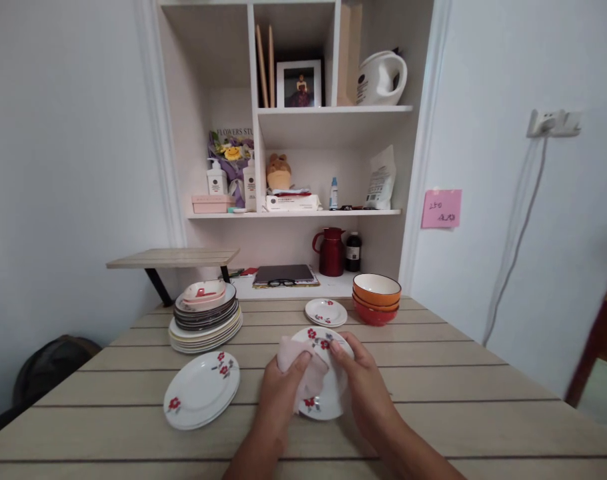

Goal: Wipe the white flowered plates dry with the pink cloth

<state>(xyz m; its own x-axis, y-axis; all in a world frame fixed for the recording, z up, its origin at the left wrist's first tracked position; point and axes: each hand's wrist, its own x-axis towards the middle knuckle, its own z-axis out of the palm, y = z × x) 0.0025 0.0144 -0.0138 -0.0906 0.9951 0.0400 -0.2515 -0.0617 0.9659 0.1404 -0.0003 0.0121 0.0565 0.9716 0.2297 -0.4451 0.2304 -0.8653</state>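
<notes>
A white plate (328, 390) with red flowers is tilted up toward me above the middle of the table. My right hand (361, 373) grips its right rim, thumb on the face and fingers behind. In my left hand (283, 387) is a bunched pale pink cloth (311, 373), pressed against the left part of the plate. Left of my hands lie flowered plates (198, 393), stacked flat. Beyond the held plate sit smaller flowered plates (326, 311), also stacked.
Mixed plates and bowls (206, 327) are piled at the back left, near a raised wooden stand (173, 258). Orange and red bowls (377, 300) are stacked at the back right. Behind the table, a shelf unit (333, 117) holds a red jug (331, 252), a laptop (285, 273) and glasses (282, 283).
</notes>
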